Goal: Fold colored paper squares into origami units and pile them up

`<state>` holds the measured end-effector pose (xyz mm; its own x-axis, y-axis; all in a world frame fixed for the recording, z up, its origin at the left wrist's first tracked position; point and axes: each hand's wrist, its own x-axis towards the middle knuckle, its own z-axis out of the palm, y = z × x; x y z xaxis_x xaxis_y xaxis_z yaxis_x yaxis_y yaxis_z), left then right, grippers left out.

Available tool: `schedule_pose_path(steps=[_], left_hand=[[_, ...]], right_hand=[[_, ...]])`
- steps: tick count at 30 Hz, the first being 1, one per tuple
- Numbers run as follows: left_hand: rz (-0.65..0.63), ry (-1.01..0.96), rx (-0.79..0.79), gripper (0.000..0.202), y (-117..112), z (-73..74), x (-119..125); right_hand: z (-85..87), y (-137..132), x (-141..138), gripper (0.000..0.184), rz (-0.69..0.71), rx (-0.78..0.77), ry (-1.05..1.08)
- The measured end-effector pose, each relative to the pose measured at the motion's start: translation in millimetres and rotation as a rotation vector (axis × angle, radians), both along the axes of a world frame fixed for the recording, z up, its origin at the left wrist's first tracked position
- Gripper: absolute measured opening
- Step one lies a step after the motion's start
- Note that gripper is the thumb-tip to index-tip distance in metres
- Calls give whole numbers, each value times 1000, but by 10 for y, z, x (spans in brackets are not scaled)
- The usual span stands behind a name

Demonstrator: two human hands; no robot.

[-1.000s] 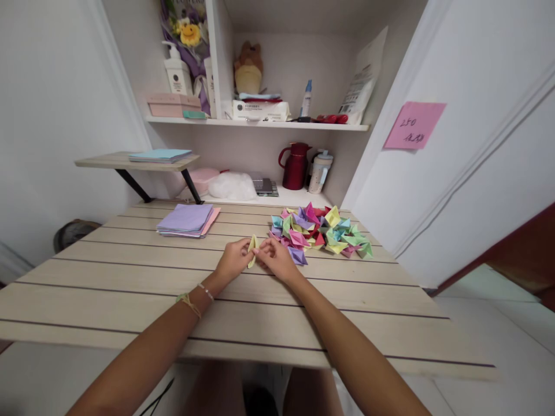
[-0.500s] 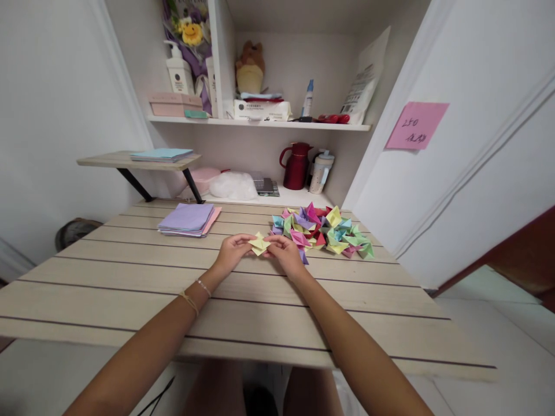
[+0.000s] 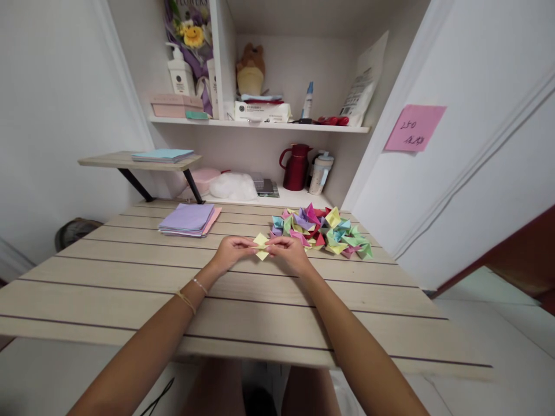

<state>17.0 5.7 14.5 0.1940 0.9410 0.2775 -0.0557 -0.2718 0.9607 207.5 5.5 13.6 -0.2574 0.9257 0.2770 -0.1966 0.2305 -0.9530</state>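
Observation:
Between my hands is a small folded piece of yellow origami paper (image 3: 261,239), with one pointed corner up and another down. My left hand (image 3: 234,252) pinches its left side between thumb and fingers. On the opposite side my right hand (image 3: 289,251) pinches it the same way, and the fingertips cover its middle edges. Just beyond my right hand lies a pile of folded paper boats (image 3: 342,234) in pink, purple, red, green, blue and yellow. A stack of square purple paper (image 3: 188,218), with pink sheets under it, rests on the table to the left.
The slatted wooden table (image 3: 260,323) has its front edge near my lap. A small raised shelf (image 3: 104,159) at left carries blue paper (image 3: 162,155). Behind stand a red thermos jug (image 3: 296,167) and a light tumbler (image 3: 319,173). A pink note (image 3: 415,128) hangs at right.
The yellow paper has been pulled wider at its sides, and its upper and lower points now stand out as separate flaps. Both hands shifted slightly, with fingers closer to its middle.

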Motion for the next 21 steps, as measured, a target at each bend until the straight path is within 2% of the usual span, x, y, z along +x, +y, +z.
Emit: schedule_pose_path(steps=[5, 9, 11, 15, 21], left_hand=[[44, 56, 21, 25, -15, -16, 16], [2, 1, -45, 43, -51, -8, 41], [-38, 34, -68, 48, -63, 0, 49], [-74, 93, -122, 33, -57, -4, 64], [46, -76, -146, 32, -27, -17, 68]], right_hand=[[-32, 9, -48, 24, -69, 24, -11], [-64, 15, -68, 28, -82, 40, 15], [-75, 17, -68, 27, -64, 58, -23], [-85, 15, -74, 24, -15, 55, -94], [-120, -1, -111, 47, 58, -72, -5]])
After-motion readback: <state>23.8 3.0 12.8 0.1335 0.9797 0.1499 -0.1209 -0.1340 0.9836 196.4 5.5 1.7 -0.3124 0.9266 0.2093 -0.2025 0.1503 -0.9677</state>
